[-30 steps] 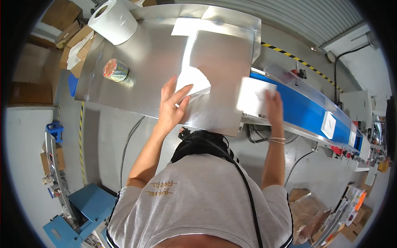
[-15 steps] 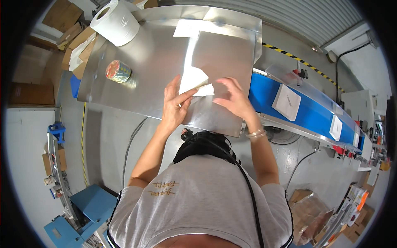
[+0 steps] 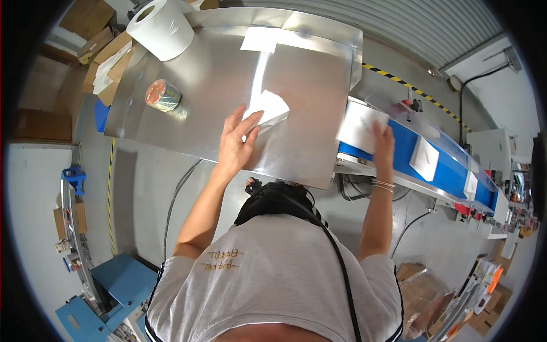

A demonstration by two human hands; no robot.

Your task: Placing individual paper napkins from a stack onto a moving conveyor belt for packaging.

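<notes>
The left hand (image 3: 235,146) is clamping a white stack (image 3: 273,108), while the right hand (image 3: 384,146) is touching a white card (image 3: 359,125), its grip too blurred to tell

And the steel table (image 3: 310,74) carries a white roll (image 3: 168,34), a patterned cylinder (image 3: 163,96) and a white stack (image 3: 274,107); blue belt (image 3: 452,172), white packets (image 3: 425,159) aboard!
</notes>
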